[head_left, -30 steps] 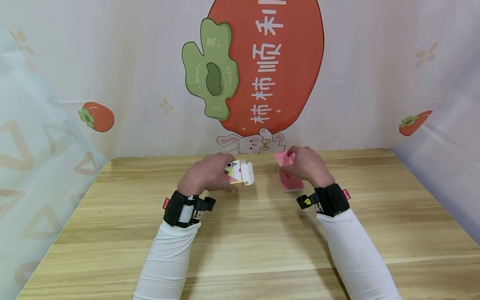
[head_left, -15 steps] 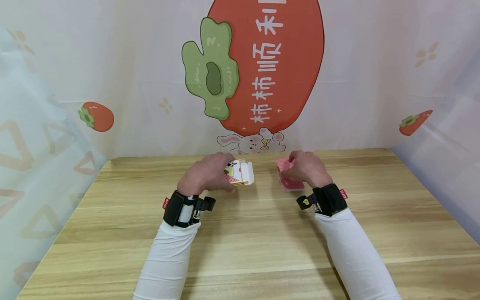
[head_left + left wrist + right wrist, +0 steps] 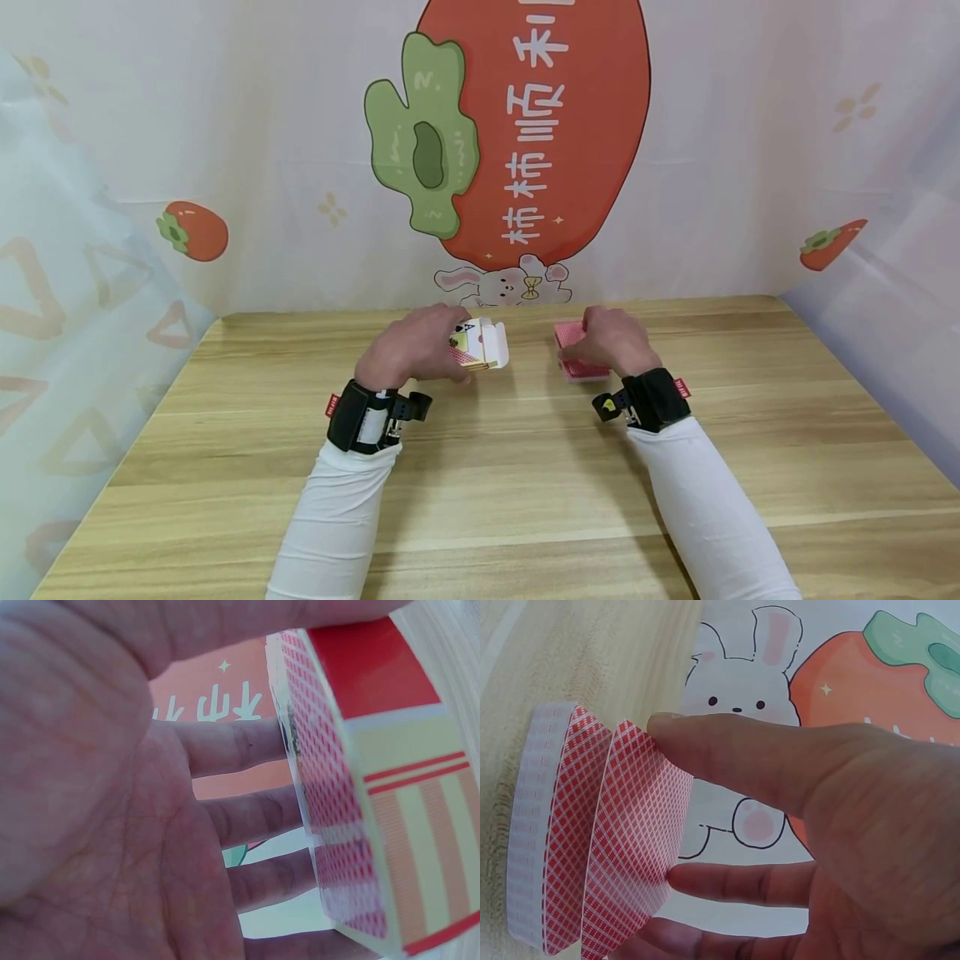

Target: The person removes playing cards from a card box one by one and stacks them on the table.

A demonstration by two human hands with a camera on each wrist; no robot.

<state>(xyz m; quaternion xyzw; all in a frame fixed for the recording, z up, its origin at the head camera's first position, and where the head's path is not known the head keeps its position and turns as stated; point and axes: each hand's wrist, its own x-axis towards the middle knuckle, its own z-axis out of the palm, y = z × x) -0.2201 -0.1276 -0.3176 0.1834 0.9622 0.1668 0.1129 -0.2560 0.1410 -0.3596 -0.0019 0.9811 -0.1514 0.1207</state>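
In the head view my left hand (image 3: 416,346) grips an open playing-card box (image 3: 493,343), its white flap facing right. Up close, the left wrist view shows the thumb along one edge of the box (image 3: 405,772) and the fingers at its other side. A printed ace shows on the box in the head view. To the right, my right hand (image 3: 618,342) holds a red-backed playing card (image 3: 634,840) by its edges, thumb at one end and fingers at the other. The card is tilted just over the deck of cards (image 3: 532,832), with a narrow gap between them.
Both things are near the back edge of the wooden table (image 3: 480,467). Behind it hangs a printed cloth (image 3: 315,150) with a large persimmon and a rabbit. More cloth closes off the left and right sides.
My right hand has come down and slightly toward me, bringing the lifted card from beyond the deck to over it. The left hand and the card box have stayed put.
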